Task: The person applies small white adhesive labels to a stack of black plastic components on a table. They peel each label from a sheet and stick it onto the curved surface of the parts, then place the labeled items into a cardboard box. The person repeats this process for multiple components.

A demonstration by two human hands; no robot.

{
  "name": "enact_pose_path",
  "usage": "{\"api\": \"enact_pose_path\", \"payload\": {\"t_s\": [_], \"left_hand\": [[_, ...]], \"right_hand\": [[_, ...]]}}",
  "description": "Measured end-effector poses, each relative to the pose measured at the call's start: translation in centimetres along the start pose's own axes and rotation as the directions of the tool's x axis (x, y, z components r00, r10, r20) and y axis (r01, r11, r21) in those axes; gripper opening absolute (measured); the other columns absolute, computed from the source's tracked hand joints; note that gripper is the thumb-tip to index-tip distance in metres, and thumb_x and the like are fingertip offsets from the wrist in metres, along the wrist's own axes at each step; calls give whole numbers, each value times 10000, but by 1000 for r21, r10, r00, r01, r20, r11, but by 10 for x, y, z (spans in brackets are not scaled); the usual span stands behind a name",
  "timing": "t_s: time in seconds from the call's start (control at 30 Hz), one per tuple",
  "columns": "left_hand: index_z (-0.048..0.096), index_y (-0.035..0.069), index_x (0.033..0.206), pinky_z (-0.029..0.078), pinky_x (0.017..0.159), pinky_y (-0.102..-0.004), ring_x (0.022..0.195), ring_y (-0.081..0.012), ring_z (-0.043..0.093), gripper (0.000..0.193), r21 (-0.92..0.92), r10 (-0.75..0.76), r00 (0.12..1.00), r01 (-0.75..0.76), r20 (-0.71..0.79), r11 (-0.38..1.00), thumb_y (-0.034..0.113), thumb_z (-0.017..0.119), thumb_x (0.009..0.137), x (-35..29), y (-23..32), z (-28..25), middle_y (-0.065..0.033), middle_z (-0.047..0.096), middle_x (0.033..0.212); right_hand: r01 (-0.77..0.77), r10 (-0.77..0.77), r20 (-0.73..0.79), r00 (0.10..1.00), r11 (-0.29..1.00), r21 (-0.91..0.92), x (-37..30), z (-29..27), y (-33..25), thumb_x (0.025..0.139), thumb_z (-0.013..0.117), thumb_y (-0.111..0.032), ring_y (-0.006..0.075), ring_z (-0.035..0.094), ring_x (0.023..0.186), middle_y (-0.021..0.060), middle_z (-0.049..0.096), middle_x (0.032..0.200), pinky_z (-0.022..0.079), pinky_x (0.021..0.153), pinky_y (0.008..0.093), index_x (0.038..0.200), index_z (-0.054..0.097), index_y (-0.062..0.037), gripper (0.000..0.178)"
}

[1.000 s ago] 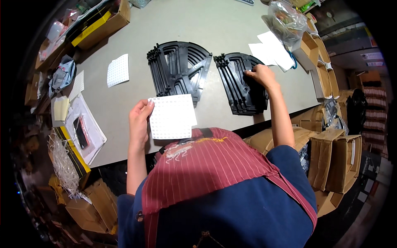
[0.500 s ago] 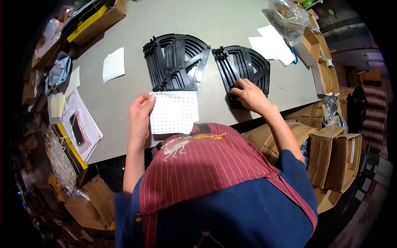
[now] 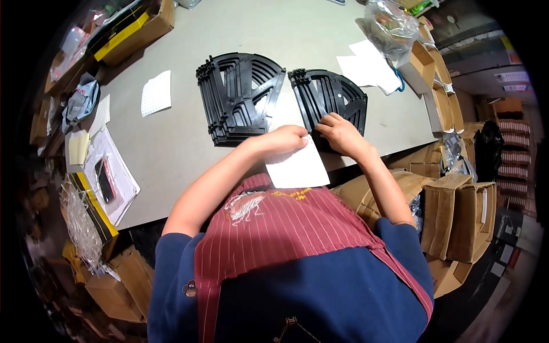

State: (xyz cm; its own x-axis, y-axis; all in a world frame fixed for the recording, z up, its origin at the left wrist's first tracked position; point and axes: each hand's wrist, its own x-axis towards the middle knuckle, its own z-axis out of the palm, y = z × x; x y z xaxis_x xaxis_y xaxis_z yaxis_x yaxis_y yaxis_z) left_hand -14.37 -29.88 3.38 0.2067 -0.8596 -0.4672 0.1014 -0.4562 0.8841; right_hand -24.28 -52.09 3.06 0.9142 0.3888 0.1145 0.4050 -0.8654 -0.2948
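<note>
My left hand [image 3: 284, 140] pinches a white sheet [image 3: 298, 168] by its upper edge. The sheet hangs over the table's near edge, in front of my apron; its face looks plain from here. My right hand [image 3: 344, 136] is at the near end of the right stack of black fan-shaped plastic parts [image 3: 338, 94], fingers curled together close to the left fingertips. Whatever those fingers hold, if anything, is hidden. A second stack of black fan-shaped parts [image 3: 237, 103] lies to the left, just beyond my left wrist.
A printed label sheet [image 3: 156, 94] lies on the grey table [image 3: 171, 154] at left. Papers with a phone [image 3: 106, 180] are near the left edge. White papers [image 3: 366, 71], a plastic bag [image 3: 392, 26] and cardboard trays [image 3: 423, 66] are at right. Cardboard boxes [image 3: 457, 217] stand below the table at right.
My left hand has moved right with the sheet, from the left stack to beside my right hand. The sheet's printed grid no longer shows. My right hand's fingers have shifted slightly.
</note>
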Motion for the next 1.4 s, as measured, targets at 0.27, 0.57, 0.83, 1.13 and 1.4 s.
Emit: {"api": "enact_pose_path", "payload": {"t_s": [0.27,0.57,0.83,1.13,1.4], "left_hand": [[589,36,1127,293,427,-204,510,-9,396,182,-359,-48,999,51,17,932,176,531,1025,-1,-9,14,87,458,708],[463,-12,1481,261,411,-208,482,-18,356,512,-404,-7,1000,5,-4,915,161,520,1002,-5,-12,20,76,483,733],[599,14,1266,266,416,-201,495,-12,371,310,-427,9,1000,-5,8,904,166,549,1001,5,-16,22,70,499,734],[621,30,1056,322,445,-193,526,-15,432,154,-391,27,968,-127,-251,912,175,593,1011,-6,-7,29,66,514,690],[630,-29,1071,528,684,-220,758,-86,664,136,-368,113,790,-401,-602,839,88,638,1002,-57,3,-11,-70,717,876]], "right_hand": [[-26,26,16,1000,999,33,8,0,-4,812,621,-52,308,597,947,109,596,908,532,804,401,906,669,-34,107],[52,-53,42,998,998,24,-1,-16,4,790,628,-34,303,594,933,101,591,905,530,815,387,918,660,-34,133],[120,-115,67,991,990,-70,-12,7,12,732,642,-21,305,584,942,106,593,952,522,838,377,974,678,-23,244],[-11,16,-62,998,996,84,12,-22,-1,822,661,-68,332,634,936,127,657,989,524,821,402,992,707,-26,181],[-295,310,77,948,757,583,41,-62,-44,897,773,-233,190,669,951,98,696,1026,530,855,333,1179,650,-2,384]]}}
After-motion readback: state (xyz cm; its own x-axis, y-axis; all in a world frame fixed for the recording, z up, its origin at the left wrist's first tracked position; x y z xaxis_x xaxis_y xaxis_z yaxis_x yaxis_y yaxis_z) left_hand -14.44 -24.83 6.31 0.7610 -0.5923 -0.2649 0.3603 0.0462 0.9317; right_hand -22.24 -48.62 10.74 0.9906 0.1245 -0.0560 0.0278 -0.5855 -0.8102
